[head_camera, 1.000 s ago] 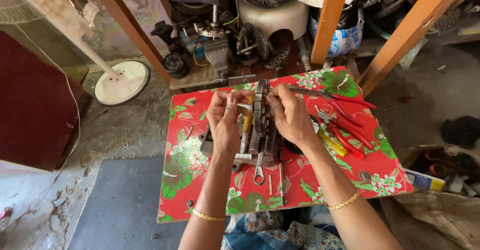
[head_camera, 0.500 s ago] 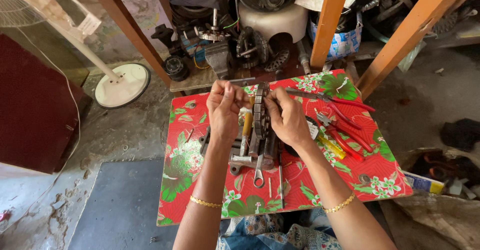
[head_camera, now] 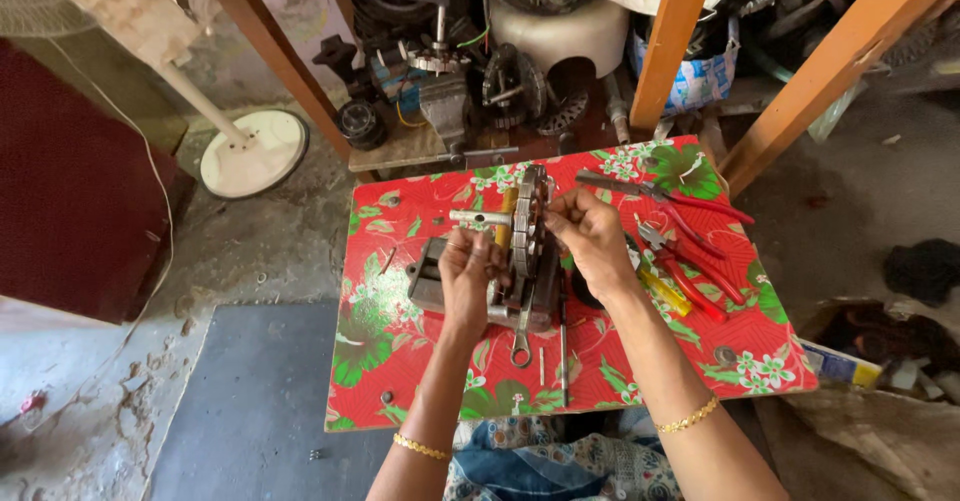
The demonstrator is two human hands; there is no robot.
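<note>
Left hand [head_camera: 468, 279] grips the box spanner [head_camera: 482, 218], right hand [head_camera: 590, 239] pinches the motor core [head_camera: 528, 236] (upright); a slip could topple it.

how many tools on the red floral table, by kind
Red-handled pliers and cutters: 3
Yellow-handled screwdriver: 1
Spanner: 1
Metal socket tube: 1, by the left hand
Total: 6, besides the motor part at the right hand
</note>
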